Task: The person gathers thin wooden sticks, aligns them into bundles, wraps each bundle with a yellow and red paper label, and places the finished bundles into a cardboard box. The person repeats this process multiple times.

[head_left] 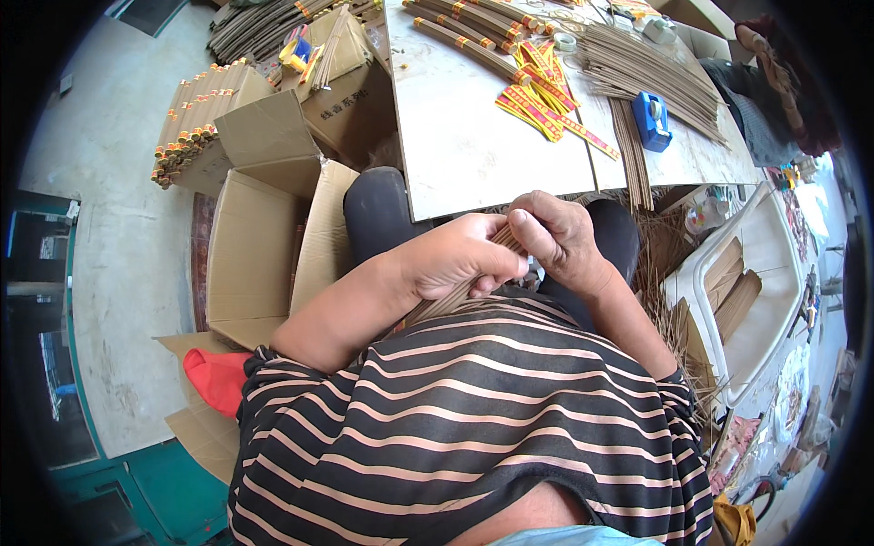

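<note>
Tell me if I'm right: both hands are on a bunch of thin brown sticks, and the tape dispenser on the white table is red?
Almost! The tape dispenser is blue, not red, as the head view shows. The left hand and right hand are on thin brown sticks, and the dispenser is on the white table.

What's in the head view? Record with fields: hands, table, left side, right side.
left hand: closed around a bundle of thin brown sticks
right hand: curled at the bundle's upper end; exact grip hidden
table: yellow-and-red strips, blue tape dispenser, loose brown sticks
left side: open cardboard box
right side: white tub with brown pieces inside
</note>
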Demonstrator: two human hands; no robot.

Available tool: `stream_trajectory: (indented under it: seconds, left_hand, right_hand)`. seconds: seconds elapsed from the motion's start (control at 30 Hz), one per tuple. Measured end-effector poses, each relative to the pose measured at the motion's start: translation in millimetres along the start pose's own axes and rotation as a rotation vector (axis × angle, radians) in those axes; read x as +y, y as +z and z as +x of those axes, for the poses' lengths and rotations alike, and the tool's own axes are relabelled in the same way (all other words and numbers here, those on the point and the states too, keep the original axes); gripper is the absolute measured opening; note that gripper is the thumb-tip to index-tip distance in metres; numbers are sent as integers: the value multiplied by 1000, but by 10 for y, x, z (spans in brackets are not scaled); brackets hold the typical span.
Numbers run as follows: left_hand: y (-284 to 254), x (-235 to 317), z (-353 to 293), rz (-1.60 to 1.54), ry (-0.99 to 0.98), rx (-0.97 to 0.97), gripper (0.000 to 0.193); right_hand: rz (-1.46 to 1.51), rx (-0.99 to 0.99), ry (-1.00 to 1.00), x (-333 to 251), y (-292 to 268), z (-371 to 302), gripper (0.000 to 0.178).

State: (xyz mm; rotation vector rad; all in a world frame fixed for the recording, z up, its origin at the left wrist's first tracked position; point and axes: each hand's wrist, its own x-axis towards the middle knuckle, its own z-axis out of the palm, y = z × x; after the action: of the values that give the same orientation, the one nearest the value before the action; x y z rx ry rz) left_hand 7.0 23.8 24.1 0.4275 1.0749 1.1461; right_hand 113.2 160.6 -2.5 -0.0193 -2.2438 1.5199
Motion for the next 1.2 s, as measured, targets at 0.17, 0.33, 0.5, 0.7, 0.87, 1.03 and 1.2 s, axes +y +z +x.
stream_trajectory:
  seconds: [0.17,0.33,0.5,0.7,0.87,1.03,1.2]
  left_hand:
    - [-171,-109,-39,-257,56,-181,29]
    - [-233,-198,-22,-277,50,-238,38]
    - [-187,-167,-23,-256,39,-204,39]
    - [-150,-78,-34,-79,54,-73,44]
    - [-255,-89,-28,-67,60,-14,46]
    - [-386,-41,-2,-73,65,4,44]
    - [-475,11,-9,-91,61,79,42]
  right_hand:
    - [49,2,44,-31,8,11,20]
    - [61,-22,34,-30,48,11,19]
    - [83,-50,52,11,40,21,19]
    - [165,-114,143,83,-2,88,20]
    - [94,-80,306,235,-229,294,33]
    - [-675,250,343,1232,-812,796,27]
    - [-1022,84,551,1548,-911,913,27]
